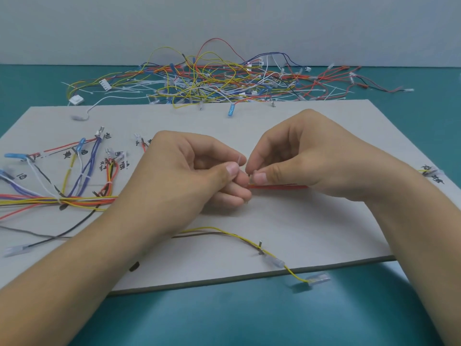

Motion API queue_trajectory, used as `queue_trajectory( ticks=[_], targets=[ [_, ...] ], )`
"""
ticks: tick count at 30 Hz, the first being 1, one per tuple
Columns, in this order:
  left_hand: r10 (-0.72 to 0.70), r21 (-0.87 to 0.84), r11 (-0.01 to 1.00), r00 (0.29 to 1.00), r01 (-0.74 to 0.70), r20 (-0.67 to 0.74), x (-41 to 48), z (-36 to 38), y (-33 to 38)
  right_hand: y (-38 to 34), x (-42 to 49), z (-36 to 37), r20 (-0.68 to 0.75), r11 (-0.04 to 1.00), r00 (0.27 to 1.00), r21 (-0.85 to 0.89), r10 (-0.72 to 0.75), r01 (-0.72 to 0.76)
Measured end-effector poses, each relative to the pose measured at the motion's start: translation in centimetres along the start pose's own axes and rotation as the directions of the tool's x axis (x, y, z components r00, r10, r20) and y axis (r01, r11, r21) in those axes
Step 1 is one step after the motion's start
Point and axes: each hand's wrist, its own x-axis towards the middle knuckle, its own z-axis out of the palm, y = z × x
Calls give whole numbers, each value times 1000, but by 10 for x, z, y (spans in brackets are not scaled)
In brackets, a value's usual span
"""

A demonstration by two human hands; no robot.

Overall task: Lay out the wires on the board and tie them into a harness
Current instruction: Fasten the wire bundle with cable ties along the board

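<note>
Left hand (189, 171) and right hand (306, 156) meet fingertip to fingertip, knuckles up, fingers curled. Both pinch a white cable tie (239, 163) on the red wires (279, 187), midway between the left and right edges of the board (249, 121).

Both bare arms come up from the bottom corners of the frame and meet in the middle. The left hand (197, 171) and the right hand (306, 156) have their fingers curled. The thumb tips nearly touch, and each hand pinches a thin white tie (238, 163).
</note>
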Motion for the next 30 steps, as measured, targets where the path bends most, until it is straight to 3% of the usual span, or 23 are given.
queue_trajectory(
  ticks=[9,18,30],
  targets=[
    [-69,50,996,998,70,-13,1,0,-1,3,0,-3,15,1000,1000,11,1,-1],
    [-32,134,990,999,35,-22,0,2,-7,2,-1,-1,-13,998,999,42,-47,48],
    [-29,70,997,998,33,-55,3,4,-8,5,1,-1,-34,997,998,53,-56,57]
  ],
)
